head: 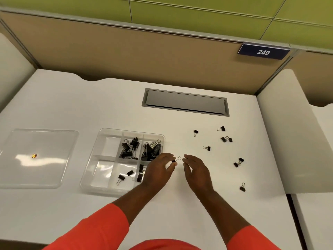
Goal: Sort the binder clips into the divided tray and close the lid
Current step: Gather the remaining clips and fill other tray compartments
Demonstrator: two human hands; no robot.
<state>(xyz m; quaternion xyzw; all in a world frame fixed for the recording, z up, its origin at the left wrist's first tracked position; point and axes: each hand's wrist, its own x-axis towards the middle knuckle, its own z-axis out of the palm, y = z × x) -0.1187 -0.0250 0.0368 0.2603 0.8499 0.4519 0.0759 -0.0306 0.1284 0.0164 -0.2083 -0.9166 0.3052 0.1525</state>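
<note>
Nine loose clips (206,148), perhaps; one tray (100,141), one lid (54,141).

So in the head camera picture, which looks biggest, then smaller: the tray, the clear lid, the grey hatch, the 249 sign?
1. Clear lid and divided tray: look alike, cannot rank.
2. Grey hatch.
3. 249 sign, though it is farthest away.

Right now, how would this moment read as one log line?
left hand: holds small binder clip | right hand: open, empty | tray: partly filled | lid: off, left of tray
</note>
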